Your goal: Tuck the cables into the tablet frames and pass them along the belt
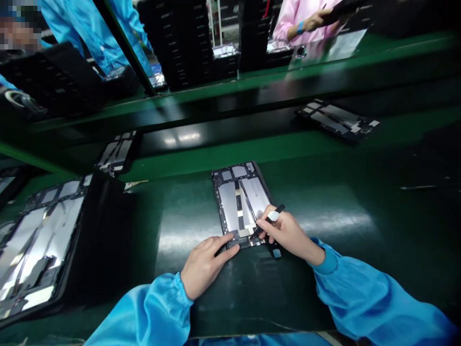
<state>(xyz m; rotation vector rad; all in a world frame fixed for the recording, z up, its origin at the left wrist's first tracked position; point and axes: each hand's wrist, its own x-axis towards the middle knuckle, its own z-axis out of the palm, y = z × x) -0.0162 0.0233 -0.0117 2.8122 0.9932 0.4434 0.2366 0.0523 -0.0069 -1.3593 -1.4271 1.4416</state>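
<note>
Black tool (279,209) in right hand (285,231), tablet (226,197) beneath

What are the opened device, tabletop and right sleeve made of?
Opened device: silver areas look like satin metal or foil, softly shiny.
Tabletop: smooth green sheet, perhaps rubber or vinyl; blurred glare.
Right sleeve: probably synthetic fabric; satiny highlights, soft folds.
</note>
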